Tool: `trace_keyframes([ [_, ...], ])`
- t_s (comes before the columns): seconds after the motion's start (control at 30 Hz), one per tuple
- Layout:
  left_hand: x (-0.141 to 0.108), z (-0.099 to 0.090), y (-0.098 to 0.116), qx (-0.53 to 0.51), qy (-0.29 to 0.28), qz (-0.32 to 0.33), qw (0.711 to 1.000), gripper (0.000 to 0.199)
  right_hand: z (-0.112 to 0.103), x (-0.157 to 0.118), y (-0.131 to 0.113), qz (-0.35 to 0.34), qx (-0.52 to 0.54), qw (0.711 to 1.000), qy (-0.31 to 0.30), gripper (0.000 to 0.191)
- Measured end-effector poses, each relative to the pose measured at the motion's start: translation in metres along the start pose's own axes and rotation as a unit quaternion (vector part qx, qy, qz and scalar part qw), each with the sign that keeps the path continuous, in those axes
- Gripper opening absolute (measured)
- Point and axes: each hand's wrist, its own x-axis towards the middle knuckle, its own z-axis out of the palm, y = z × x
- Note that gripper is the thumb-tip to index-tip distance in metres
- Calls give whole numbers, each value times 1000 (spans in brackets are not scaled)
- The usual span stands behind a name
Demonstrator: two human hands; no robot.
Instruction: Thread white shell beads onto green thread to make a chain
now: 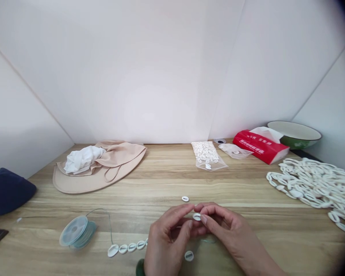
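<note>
My right hand [227, 230] pinches a white oval shell bead [197, 217] with a dark slit between thumb and forefinger. Close against it, my left hand [172, 234] has its fingers curled in and the thumb bent towards them; what they grip is hidden. A row of strung shell beads [132, 247] runs in under the left hand, with a white oval piece [113, 250] at its far left end. From there a thin green cord [110, 226] leads to a spool [78, 232]. Loose shell beads lie above the hands [185, 199] and below them [189, 256].
A bag of shell beads [206, 153] and a smaller clear bag [235, 151] lie at the back, near a red tissue pack [260, 146] and green bowl [299, 142]. Strung shells [319, 184] are heaped right. A beige hat [120, 165] and navy cap [10, 191] lie left.
</note>
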Motion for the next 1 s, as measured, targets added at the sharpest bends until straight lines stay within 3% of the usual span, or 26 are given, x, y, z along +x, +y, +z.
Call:
trace_keyframes([
  [0.3,0,-7,5,231,5,171,958,25,3,-3,-1,-23,-12,1000,1,22],
  [0.53,1,-6,6,294,-16,198,935,25,7,-3,5,-7,21,1000,4,19],
  [0.8,-1,-4,5,310,-2,217,925,21,9,-6,2,27,-26,999,40,22],
  [0.9,-1,-4,5,356,-8,241,903,17,8,-6,1,34,-33,998,33,22],
  [1.0,-1,-3,5,433,-18,279,857,16,7,-7,-2,51,-5,998,29,24],
])
